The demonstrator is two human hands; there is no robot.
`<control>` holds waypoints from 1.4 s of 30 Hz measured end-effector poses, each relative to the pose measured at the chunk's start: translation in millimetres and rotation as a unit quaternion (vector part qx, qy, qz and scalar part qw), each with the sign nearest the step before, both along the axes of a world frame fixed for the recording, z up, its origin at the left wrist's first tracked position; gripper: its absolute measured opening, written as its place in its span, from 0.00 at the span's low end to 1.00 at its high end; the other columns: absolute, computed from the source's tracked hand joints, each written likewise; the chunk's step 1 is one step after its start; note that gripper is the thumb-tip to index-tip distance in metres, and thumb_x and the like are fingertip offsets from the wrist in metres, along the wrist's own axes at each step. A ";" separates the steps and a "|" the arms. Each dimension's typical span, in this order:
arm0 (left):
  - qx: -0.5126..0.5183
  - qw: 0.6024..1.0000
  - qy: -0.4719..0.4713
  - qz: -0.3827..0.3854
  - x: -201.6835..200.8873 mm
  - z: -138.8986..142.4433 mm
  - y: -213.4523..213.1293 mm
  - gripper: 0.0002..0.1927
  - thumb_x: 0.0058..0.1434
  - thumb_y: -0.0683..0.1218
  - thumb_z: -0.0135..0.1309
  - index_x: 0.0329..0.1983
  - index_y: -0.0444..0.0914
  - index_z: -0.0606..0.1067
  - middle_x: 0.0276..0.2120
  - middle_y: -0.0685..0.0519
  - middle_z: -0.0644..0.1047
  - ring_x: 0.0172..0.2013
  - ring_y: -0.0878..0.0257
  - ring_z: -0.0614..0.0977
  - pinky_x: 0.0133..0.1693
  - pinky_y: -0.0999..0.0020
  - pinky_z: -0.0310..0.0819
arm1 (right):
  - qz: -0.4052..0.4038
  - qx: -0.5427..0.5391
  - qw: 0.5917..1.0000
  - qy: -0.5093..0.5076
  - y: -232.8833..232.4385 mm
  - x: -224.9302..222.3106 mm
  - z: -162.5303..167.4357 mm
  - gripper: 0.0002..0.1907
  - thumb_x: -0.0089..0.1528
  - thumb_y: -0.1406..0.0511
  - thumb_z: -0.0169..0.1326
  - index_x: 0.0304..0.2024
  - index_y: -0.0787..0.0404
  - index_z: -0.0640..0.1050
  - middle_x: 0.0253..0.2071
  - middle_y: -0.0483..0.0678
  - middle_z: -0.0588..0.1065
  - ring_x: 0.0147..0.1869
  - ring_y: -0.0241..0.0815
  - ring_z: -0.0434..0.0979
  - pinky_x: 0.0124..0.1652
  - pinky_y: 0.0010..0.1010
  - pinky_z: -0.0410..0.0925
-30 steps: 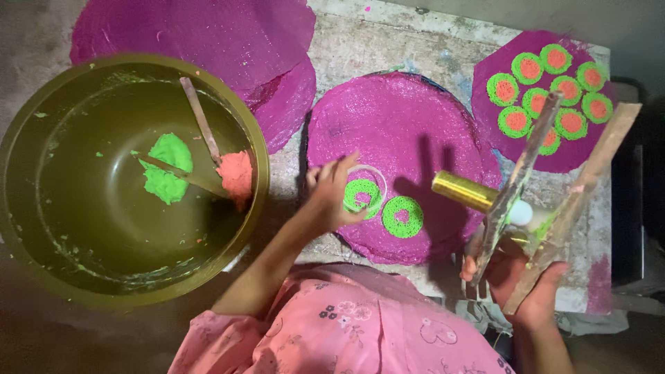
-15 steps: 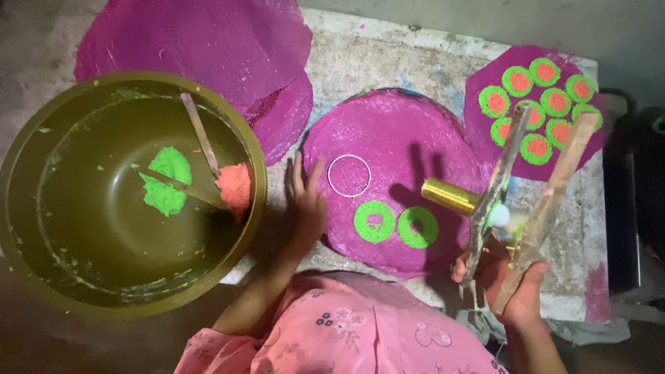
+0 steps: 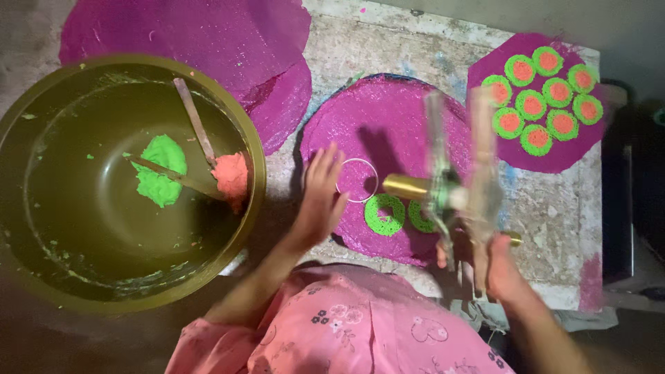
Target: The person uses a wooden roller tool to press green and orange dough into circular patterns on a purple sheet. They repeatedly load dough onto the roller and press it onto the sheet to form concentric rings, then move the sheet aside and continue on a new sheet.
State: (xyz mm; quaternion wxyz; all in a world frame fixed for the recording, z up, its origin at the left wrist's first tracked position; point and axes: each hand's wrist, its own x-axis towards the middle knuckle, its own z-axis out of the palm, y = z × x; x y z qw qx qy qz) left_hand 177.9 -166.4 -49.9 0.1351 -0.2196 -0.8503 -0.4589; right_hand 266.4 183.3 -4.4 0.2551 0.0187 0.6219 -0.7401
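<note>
Whereas the press tool [image 3: 457, 197] was held right of the pink disc [image 3: 388, 131] 0.5 s ago, it's now swung over it, gripped by right hand [image 3: 495, 266]; left hand [image 3: 320, 194] lies flat, fingers apart, beside the ring mould [image 3: 357, 180].

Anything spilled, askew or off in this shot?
Mostly tidy. Green crumbs are scattered inside the big bowl away from the green lump, and smears line its wall. The tabletop is paint-stained and chipped. The press in the right hand is motion-blurred. The left hand rests on the purple sheet.
</note>
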 end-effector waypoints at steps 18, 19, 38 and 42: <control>0.827 0.434 -0.202 -0.297 -107.5 7.9 -2.6 0.22 0.73 0.64 0.37 0.36 0.45 0.69 0.30 0.59 0.69 0.35 0.65 0.72 0.49 0.61 0.72 | 0.262 0.430 0.864 -0.006 -97.7 -133.3 81.8 0.41 0.65 0.38 0.32 0.35 0.65 0.80 0.25 0.49 0.75 0.28 0.40 0.75 0.33 0.37 0.72; 0.831 0.431 -0.206 -0.284 -106.9 5.1 -4.6 0.22 0.72 0.64 0.37 0.35 0.45 0.69 0.29 0.59 0.68 0.34 0.65 0.72 0.49 0.62 0.72 | 0.257 0.426 0.867 -0.004 -102.3 -132.2 82.1 0.39 0.65 0.38 0.33 0.35 0.65 0.79 0.24 0.49 0.73 0.28 0.40 0.75 0.32 0.38 0.72; 0.801 0.512 -0.199 -0.239 -127.7 16.1 -9.0 0.15 0.68 0.58 0.42 0.28 0.48 0.63 0.22 0.62 0.62 0.26 0.67 0.66 0.39 0.64 0.66 | 0.211 0.491 0.834 0.138 -121.6 -139.7 75.6 0.34 0.66 0.43 0.36 0.44 0.65 0.78 0.23 0.52 0.75 0.30 0.50 0.79 0.35 0.46 0.69; 0.803 0.522 -0.196 -0.208 -115.1 6.0 -8.6 0.15 0.68 0.58 0.40 0.28 0.47 0.63 0.21 0.62 0.62 0.26 0.67 0.66 0.37 0.65 0.65 | 0.234 0.467 0.848 0.087 -121.0 -131.8 65.5 0.35 0.67 0.42 0.34 0.41 0.63 0.79 0.20 0.49 0.73 0.26 0.44 0.77 0.31 0.40 0.70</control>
